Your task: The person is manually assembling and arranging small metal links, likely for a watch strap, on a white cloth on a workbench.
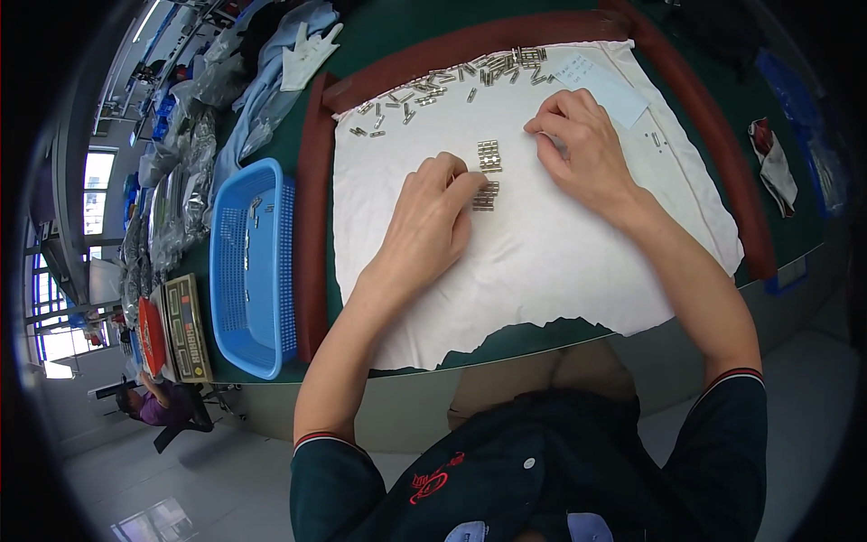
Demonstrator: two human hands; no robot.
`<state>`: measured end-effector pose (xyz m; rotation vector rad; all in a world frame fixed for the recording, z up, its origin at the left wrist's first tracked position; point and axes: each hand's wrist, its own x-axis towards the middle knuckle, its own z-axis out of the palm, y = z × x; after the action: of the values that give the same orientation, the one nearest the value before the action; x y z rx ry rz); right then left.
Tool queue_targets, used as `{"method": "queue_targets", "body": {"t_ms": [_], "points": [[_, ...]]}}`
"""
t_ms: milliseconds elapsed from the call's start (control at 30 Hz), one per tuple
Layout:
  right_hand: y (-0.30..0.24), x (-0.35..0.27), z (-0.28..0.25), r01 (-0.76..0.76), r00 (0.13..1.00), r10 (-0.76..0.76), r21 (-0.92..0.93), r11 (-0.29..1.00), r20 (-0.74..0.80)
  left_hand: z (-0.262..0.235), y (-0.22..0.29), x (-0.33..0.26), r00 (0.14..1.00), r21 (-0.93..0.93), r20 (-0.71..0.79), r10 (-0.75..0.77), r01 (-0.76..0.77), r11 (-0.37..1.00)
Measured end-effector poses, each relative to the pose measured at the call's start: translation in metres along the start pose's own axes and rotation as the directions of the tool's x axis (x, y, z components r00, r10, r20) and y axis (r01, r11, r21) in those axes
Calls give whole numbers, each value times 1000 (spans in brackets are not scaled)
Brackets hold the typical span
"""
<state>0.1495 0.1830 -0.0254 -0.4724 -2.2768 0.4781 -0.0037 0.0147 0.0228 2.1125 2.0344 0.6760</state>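
Observation:
A white cloth (533,262) is spread in front of me. My left hand (426,212) rests on it with fingers curled and fingertips closed at a small block of silvery metal links (486,197), like watch-band links. Just beyond lies a second block of joined links (489,155), apart from the first. To the right, my right hand (582,149) is held above the cloth, thumb and forefinger brought together. Anything between those fingertips is too small to make out. A heap of loose metal links (488,70) is strewn along the cloth's far edge.
Dark red padded bars (312,226) border the cloth. On the left stands a blue plastic basket (244,307) with a few links in it. A pale blue paper slip (603,88) and small pins (657,139) lie right. A white glove (309,56) and a scale (186,327) are farther left.

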Motion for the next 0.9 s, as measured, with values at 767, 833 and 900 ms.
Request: {"method": "queue_targets", "body": {"t_ms": [767, 833, 900], "points": [[2, -4, 1, -34, 998, 36, -31, 999, 54, 18, 41, 14, 914, 828, 405, -15, -360, 429], [2, -4, 1, -35, 997, 37, -26, 999, 61, 15, 48, 16, 880, 851, 459, -119, -398, 343], [2, -4, 1, -41, 997, 43, -29, 999, 70, 15, 47, 18, 875, 844, 469, -121, -404, 354]]}}
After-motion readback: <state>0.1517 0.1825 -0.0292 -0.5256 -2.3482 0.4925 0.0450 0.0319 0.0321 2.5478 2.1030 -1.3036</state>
